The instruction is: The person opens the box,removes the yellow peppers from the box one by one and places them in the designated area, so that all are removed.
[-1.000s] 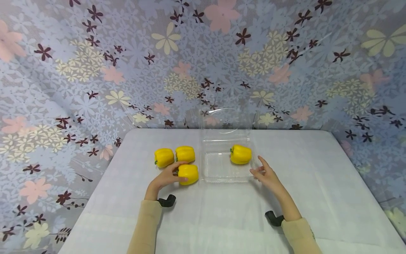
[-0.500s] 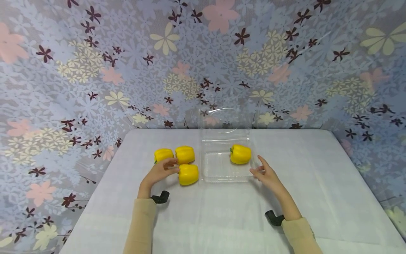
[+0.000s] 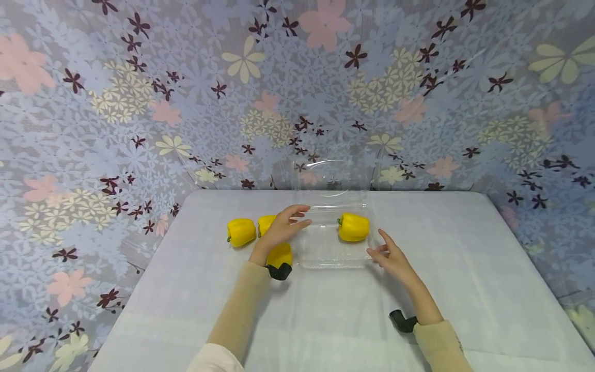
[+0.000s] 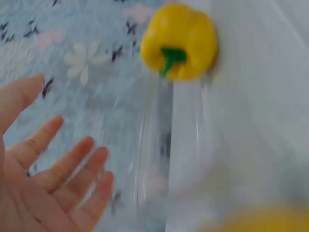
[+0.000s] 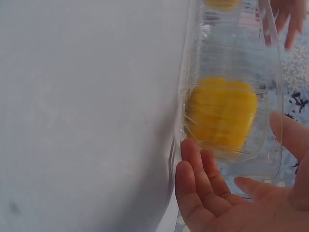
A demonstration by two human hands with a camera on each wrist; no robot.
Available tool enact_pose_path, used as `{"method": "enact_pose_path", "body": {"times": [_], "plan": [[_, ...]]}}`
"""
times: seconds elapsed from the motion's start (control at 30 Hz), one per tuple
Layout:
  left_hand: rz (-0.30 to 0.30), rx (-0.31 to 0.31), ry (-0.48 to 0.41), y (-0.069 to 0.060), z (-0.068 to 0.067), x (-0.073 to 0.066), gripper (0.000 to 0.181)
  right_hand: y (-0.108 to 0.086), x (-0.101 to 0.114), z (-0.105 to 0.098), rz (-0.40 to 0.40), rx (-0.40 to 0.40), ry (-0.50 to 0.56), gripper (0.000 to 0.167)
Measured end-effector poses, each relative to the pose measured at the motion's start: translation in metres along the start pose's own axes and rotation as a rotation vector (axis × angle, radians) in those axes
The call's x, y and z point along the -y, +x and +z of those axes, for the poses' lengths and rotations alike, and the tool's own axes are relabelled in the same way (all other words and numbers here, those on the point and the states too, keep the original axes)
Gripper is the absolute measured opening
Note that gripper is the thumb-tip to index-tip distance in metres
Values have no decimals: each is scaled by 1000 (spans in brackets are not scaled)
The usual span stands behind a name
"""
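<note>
A clear plastic clamshell container (image 3: 321,254) stands with its lid (image 3: 331,181) raised at the back. One yellow bell pepper (image 3: 354,227) lies in its right half, its green stem (image 4: 174,57) plain in the left wrist view. Over the container's left edge hovers my left hand (image 3: 282,226), fingers extended and holding nothing. My right hand (image 3: 392,261) is at the container's right wall, fingers loosely spread; in the right wrist view the fingertips (image 5: 186,174) are close against the plastic, though contact is hard to tell.
Left of the container lie a bell pepper (image 3: 241,232), a second pepper (image 3: 265,224) partly behind my left hand, and a third pepper (image 3: 280,255) partly covered by the wrist and black wrist camera (image 3: 279,272). A floral cloth (image 3: 418,129) hangs behind the white table (image 3: 465,268).
My left hand has come away from the front pepper, drawn back left, then swung right and up to the container's left side. The right hand and the peppers have stayed put.
</note>
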State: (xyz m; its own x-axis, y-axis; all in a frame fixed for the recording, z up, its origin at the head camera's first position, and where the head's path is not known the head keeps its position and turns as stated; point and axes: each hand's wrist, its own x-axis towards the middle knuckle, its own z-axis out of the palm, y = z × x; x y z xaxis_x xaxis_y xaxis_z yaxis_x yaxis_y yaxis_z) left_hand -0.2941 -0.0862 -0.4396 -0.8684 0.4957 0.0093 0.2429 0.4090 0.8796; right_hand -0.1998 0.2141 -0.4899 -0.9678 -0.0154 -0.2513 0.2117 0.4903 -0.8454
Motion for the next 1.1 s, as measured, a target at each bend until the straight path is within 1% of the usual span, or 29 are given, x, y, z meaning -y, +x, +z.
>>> {"method": "enact_pose_path", "body": {"times": [0.07,0.13,0.27,0.37,0.43,0.57,0.67,0.73,0.8,0.97,1.1], "plan": [[3,55,3,12,12,-5,47,0,0,-1,-1,6,-6,78],[-9,115,20,22,22,-10,51,0,1,-2,-3,14,-6,78],[-30,226,111,38,43,-16,62,0,2,-4,-10,30,0,77],[-30,275,181,47,56,-17,72,1,1,-5,-15,39,4,77],[-27,278,205,51,63,-18,76,1,-1,-6,-17,42,9,77],[-13,259,251,58,73,-19,79,1,-2,-7,-16,37,9,77],[-2,257,247,61,80,-19,78,0,-2,-8,-12,36,5,78],[-11,252,229,62,84,-18,77,0,-2,-8,-11,43,5,78],[-19,234,225,63,88,-16,76,0,-1,-8,-4,50,3,78],[-47,175,279,63,95,-15,77,-1,0,-10,16,58,-12,79],[-72,160,299,63,98,-18,78,-3,1,-12,15,58,-14,79]]}}
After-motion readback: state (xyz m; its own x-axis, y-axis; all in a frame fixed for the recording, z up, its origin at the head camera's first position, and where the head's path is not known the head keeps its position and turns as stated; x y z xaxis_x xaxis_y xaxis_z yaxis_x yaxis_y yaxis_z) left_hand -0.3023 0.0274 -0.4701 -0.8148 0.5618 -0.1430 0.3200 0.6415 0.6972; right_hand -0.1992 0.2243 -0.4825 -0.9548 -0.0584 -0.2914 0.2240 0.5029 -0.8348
